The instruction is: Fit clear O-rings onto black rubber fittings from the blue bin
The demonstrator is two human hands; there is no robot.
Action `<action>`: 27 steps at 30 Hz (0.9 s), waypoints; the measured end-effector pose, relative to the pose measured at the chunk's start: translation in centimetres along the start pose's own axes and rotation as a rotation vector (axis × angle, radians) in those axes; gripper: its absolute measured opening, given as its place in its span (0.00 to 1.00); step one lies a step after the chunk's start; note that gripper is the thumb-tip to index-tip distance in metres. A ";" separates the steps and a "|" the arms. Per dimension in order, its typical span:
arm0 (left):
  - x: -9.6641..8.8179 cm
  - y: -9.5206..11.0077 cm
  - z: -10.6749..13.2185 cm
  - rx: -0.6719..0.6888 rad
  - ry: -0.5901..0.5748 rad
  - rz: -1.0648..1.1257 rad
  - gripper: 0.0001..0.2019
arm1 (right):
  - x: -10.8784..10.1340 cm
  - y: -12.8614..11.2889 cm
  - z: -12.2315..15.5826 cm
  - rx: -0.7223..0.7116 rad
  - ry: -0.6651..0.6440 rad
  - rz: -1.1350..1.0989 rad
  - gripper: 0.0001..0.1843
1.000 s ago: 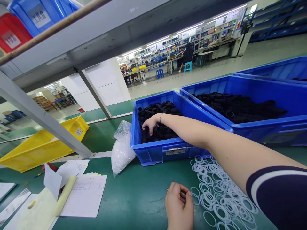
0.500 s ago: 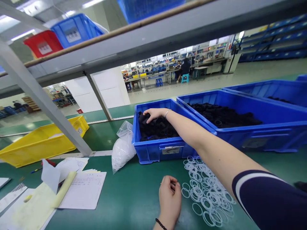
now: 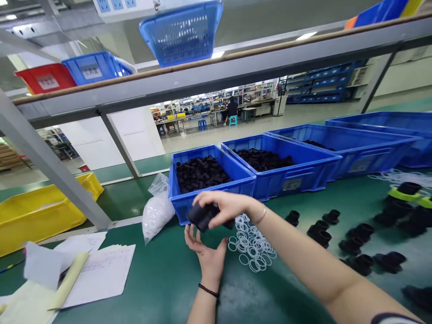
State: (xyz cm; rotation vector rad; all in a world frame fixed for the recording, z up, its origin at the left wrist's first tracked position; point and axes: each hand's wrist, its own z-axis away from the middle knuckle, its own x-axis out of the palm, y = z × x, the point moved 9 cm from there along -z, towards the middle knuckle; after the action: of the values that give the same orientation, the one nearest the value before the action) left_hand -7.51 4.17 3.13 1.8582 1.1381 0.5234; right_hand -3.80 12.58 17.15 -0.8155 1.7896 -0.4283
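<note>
A: Since half a second ago, the right hand (image 3: 225, 208) has come out of the nearest blue bin (image 3: 179, 208) with black tubular parts (image 3: 199, 218); they are now just in front of that bin, above the green table (image 3: 162, 279). The left hand (image 3: 207, 258), loosely curled before, has opened.

B: How are the hands set?

A: The right pinches the parts from above, thumb on one side and fingers on the other. There seems to be more than one part, and an overhand grip probably suits a bunch. The left is just below, fingers spread, thumb apart, perhaps to steady them. I cannot tell whether its fingertips touch them.

B: What lies around?

A: White rings (image 3: 254, 244) are heaped right of the left hand, likely for easy reach. Farther right, more black pieces (image 3: 320, 234) stand on the table. A clear bag (image 3: 158, 213) sits beside the nearest bin, papers (image 3: 104, 274) farther left.

B: Any writing?

A: On the shelf, a red box (image 3: 42, 70) and a blue box (image 3: 103, 63) carry white labels (image 3: 92, 71) with dark characters, too blurred to read surely. Marks on the papers are illegible. No brand shows.
</note>
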 end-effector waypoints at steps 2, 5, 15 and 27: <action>0.2 0.1 0.2 0.046 -0.019 -0.035 0.50 | 2.1 1.7 2.7 0.107 0.033 0.045 0.20; 1.4 -0.7 0.5 0.080 -0.120 -0.122 0.49 | 4.4 4.5 5.1 0.277 0.073 0.158 0.19; 1.1 -2.5 -0.3 0.008 -0.174 -0.379 0.44 | 8.0 7.1 3.7 0.369 0.054 0.548 0.20; 1.7 -3.8 -0.2 -0.041 -0.347 -0.492 0.42 | 8.5 6.8 7.4 0.443 0.142 0.504 0.33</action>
State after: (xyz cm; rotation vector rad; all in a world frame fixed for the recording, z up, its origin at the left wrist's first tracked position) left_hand -8.70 6.50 -0.16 1.4829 1.2699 -0.0545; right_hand -0.75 12.02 4.33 -0.0193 1.8552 -0.5259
